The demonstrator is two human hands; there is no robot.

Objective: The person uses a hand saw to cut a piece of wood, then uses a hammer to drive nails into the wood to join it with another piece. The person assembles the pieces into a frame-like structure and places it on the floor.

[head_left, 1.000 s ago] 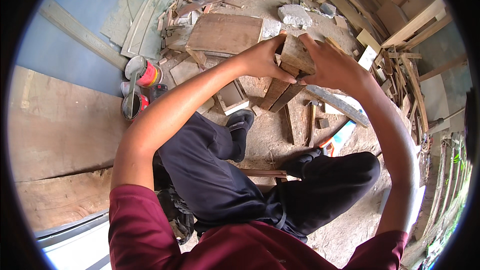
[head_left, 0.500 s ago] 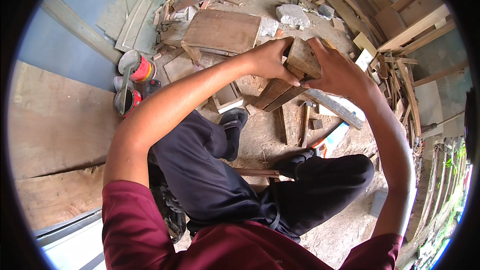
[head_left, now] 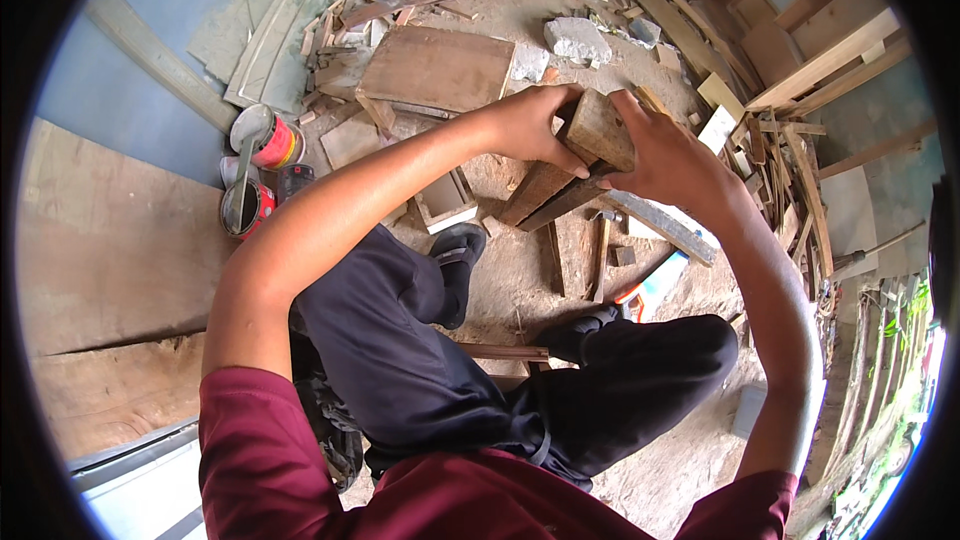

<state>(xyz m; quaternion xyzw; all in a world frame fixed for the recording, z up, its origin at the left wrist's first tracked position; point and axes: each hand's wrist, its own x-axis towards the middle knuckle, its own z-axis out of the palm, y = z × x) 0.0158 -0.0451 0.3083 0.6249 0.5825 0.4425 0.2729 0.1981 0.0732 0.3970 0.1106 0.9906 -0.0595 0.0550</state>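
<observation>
Both of my hands are raised in front of me around a rough brown wooden block (head_left: 603, 130). My left hand (head_left: 528, 130) grips its left side, with the thumb pointing in toward the near face. On the opposite side my right hand (head_left: 672, 152) is closed over the block, its thumb close to the left one. Below the block two dark wooden boards (head_left: 545, 192) run down toward the floor, with a narrow gap between them. How the block and the boards join is hidden by my fingers.
A hammer (head_left: 602, 258), a small wood cube (head_left: 623, 256) and a handsaw (head_left: 655, 285) lie near my right foot. A low wooden box (head_left: 440, 68) stands beyond my left arm. Paint cans (head_left: 268, 135) are at left; scrap wood (head_left: 790, 165) is piled at right.
The block and both hands sit slightly lower and further left in view. The gap between the boards looks a little wider, and my right thumb has moved slightly away from the left one.
</observation>
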